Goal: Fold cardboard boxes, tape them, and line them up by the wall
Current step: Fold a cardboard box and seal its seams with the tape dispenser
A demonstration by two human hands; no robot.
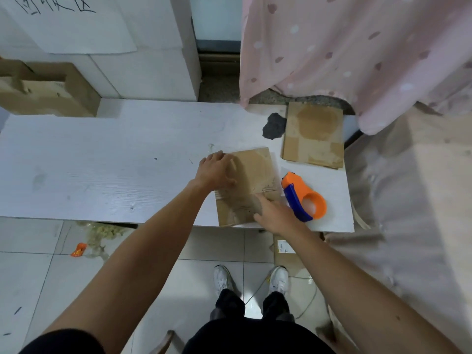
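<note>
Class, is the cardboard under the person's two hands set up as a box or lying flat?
Flat: the cardboard lies as one flat sheet on the table, no walls raised.

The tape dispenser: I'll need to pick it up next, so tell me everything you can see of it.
The tape dispenser is hand-held, orange plastic with a blue part along its left side and a round opening at the near end. It lies on the white table near the front right corner, just right of the flat cardboard box. The right hand rests on that box close beside it; contact cannot be told.
</note>
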